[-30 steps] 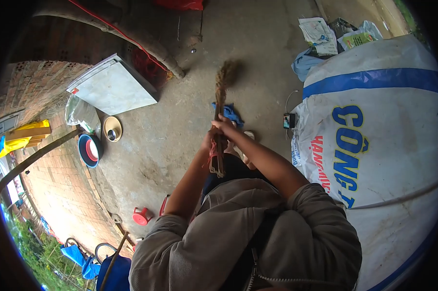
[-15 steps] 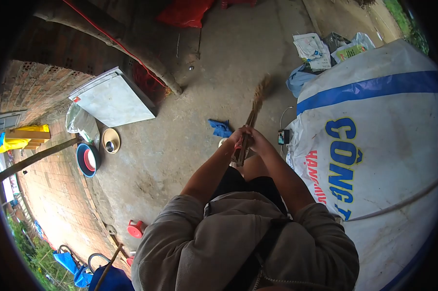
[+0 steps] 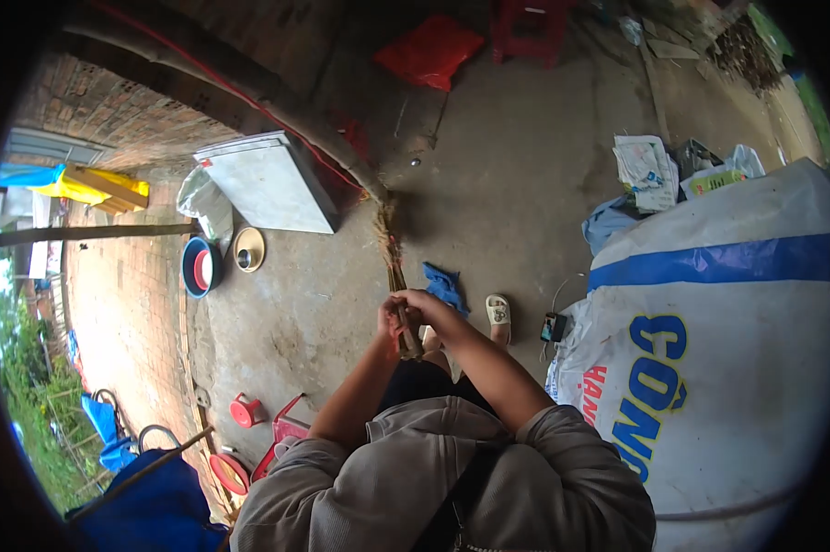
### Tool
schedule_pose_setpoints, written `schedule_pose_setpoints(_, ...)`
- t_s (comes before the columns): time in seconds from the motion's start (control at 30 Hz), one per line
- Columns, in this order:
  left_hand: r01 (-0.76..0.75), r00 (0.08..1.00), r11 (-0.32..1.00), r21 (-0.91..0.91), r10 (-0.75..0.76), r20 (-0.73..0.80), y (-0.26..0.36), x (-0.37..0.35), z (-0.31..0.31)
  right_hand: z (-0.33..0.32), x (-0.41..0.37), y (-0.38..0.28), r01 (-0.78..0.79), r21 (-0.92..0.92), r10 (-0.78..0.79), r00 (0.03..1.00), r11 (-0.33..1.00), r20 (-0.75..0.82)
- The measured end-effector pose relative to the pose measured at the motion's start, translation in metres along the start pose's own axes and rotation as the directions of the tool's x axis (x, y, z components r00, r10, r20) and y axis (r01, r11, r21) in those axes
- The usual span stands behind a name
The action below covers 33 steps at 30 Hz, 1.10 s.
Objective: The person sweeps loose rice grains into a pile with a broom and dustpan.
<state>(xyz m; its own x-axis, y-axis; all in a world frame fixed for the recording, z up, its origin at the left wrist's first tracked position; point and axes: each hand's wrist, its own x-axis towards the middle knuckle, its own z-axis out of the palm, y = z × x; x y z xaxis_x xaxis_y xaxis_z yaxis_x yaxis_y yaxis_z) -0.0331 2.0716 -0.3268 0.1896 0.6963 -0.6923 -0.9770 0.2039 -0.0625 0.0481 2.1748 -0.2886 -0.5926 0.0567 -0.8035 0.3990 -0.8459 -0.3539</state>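
Note:
A bundled broom [image 3: 393,258] of brown stalks points away from my body, its tip near the foot of a wooden post [image 3: 364,175]. Around its handle, my left hand [image 3: 393,320] is closed, on the left side. My right hand [image 3: 421,308] is wrapped round the same handle, beside and partly over the left. The butt of the handle sticks out below both hands. Just right of the hands, a blue cloth [image 3: 445,287] lies crumpled on the concrete floor [image 3: 516,184].
A large white sack [image 3: 737,368] fills the right side. Leaning boards [image 3: 268,189], a blue basin [image 3: 197,267] and a straw hat [image 3: 248,249] are at left. Red stools [image 3: 246,410] stand lower left; a red bag [image 3: 430,51] lies ahead. My sandalled foot [image 3: 498,317] shows near the cloth.
Both hands have swung left with the broom, whose tip moved from right of the cloth to near the post. The view has shifted, showing more red stools and a sandalled foot.

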Motion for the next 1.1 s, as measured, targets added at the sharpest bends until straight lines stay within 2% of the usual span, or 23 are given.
schedule_pose_setpoints(0.03, -0.300, 0.883, 0.930, 0.212, 0.355, -0.306, -0.029, -0.024, 0.077, -0.004, -0.027, -0.006, 0.028, 0.164, -0.049, 0.991, 0.986, 0.127)
schedule_pose_setpoints(0.07, -0.349, 0.797, 0.903, 0.249, 0.426, -0.428, -0.035, -0.010, 0.086, -0.012, -0.049, -0.012, 0.027, 0.318, -0.109, 0.965, 0.948, 0.241)
schedule_pose_setpoints(0.1, -0.401, 0.797, 0.908, 0.121, 0.411, -0.441, -0.045, -0.007, 0.097, -0.021, -0.061, -0.015, 0.022, 0.276, -0.098, 0.959, 0.961, 0.267)
schedule_pose_setpoints(0.17, -0.479, 0.802, 0.877, -0.024, 0.427, -0.417, -0.055, -0.001, 0.111, -0.030, -0.083, -0.021, 0.539, 0.054, -0.531, 0.800, 0.840, 0.279)
schedule_pose_setpoints(0.2, -0.504, 0.800, 0.863, -0.043, 0.447, -0.400, -0.062, 0.000, 0.107, -0.030, -0.097, -0.025, 0.656, 0.009, -0.615, 0.703, 0.755, 0.357)
schedule_pose_setpoints(0.23, -0.468, 0.842, 0.878, -0.101, 0.409, -0.351, -0.070, -0.018, 0.128, -0.051, -0.044, -0.009, 0.298, 0.046, -0.293, 0.882, 0.954, 0.369)
schedule_pose_setpoints(0.27, -0.381, 0.897, 0.918, -0.109, 0.339, -0.284, -0.066, -0.013, 0.105, -0.069, 0.013, 0.008, -0.116, 0.065, 0.084, 0.926, 0.991, 0.368)
schedule_pose_setpoints(0.37, -0.385, 0.916, 0.907, -0.169, 0.353, -0.190, -0.057, -0.002, 0.059, -0.033, -0.032, -0.024, -0.235, -0.128, 0.260, 0.936, 0.964, 0.239)
schedule_pose_setpoints(0.4, -0.345, 0.938, 0.904, -0.252, 0.324, -0.123, -0.058, 0.003, 0.048, -0.029, -0.026, -0.019, -0.246, -0.177, 0.284, 0.929, 0.953, 0.238)
schedule_pose_setpoints(0.47, -0.245, 0.961, 0.890, -0.386, 0.275, 0.024, -0.059, 0.010, 0.026, -0.023, -0.003, -0.002, -0.194, -0.052, 0.198, 0.973, 0.980, 0.119)
schedule_pose_setpoints(0.5, -0.184, 0.962, 0.879, -0.440, 0.253, 0.102, -0.059, 0.012, 0.014, -0.015, -0.011, -0.008, -0.284, -0.174, 0.317, 0.927, 0.943, 0.200)
schedule_pose_setpoints(0.57, -0.052, 0.940, 0.858, -0.511, 0.215, 0.265, -0.045, 0.003, -0.005, -0.005, 0.001, 0.000, -0.333, -0.197, 0.364, 0.918, 0.922, 0.157)
schedule_pose_setpoints(0.6, -0.308, 0.934, 0.916, -0.258, 0.343, 0.103, -0.040, -0.045, 0.023, 0.017, -0.005, -0.003, -0.323, -0.216, 0.359, 0.920, 0.921, 0.158)
schedule_pose_setpoints(0.67, -0.039, 0.921, 0.897, -0.440, 0.203, 0.332, -0.018, 0.005, -0.077, 0.041, 0.042, 0.022, -0.340, -0.363, 0.401, 0.910, 0.868, 0.107)
schedule_pose_setpoints(0.7, -0.044, 0.919, 0.888, -0.459, 0.216, 0.330, -0.011, -0.016, -0.085, 0.060, 0.056, 0.036, -0.393, -0.317, 0.440, 0.894, 0.863, 0.090)
schedule_pose_setpoints(0.77, -0.163, 0.959, 0.834, -0.527, 0.260, 0.115, 0.012, -0.078, -0.095, 0.101, 0.095, 0.062, -0.453, -0.275, 0.487, 0.871, 0.848, 0.067)
schedule_pose_setpoints(0.83, -0.280, 0.940, 0.804, -0.524, 0.341, 0.020, 0.045, -0.123, -0.138, 0.156, 0.136, 0.084, -0.528, -0.435, 0.622, 0.777, 0.729, 0.100)
schedule_pose_setpoints(0.9, -0.487, 0.863, 0.719, -0.495, 0.484, -0.146, 0.066, -0.150, -0.171, 0.213, 0.160, 0.096, -0.490, -0.539, 0.650, 0.745, 0.685, 0.149)
schedule_pose_setpoints(0.93, -0.483, 0.863, 0.708, -0.515, 0.483, -0.145, 0.077, -0.166, -0.173, 0.243, 0.166, 0.100, -0.430, -0.630, 0.674, 0.710, 0.647, 0.207)
schedule_pose_setpoints(0.97, -0.658, 0.753, 0.647, -0.386, 0.548, -0.364, 0.092, -0.193, -0.162, 0.274, 0.167, 0.104, -0.440, -0.637, 0.682, 0.706, 0.633, 0.190)
schedule_pose_setpoints(1.0, -0.787, 0.586, 0.579, -0.212, 0.595, -0.550, 0.108, -0.225, -0.147, 0.309, 0.164, 0.108, -0.341, -0.729, 0.568, 0.819, 0.594, 0.079)
schedule_pose_setpoints(1.03, -0.832, 0.537, 0.492, -0.256, 0.598, -0.595, 0.122, -0.255, -0.126, 0.338, 0.160, 0.108, -0.248, -0.814, 0.419, 0.908, 0.526, -0.006)
schedule_pose_setpoints(1.1, -0.836, 0.540, 0.478, -0.270, 0.627, -0.562, 0.141, -0.280, -0.144, 0.378, 0.156, 0.108, -0.215, -0.809, 0.402, 0.915, 0.547, 0.029)
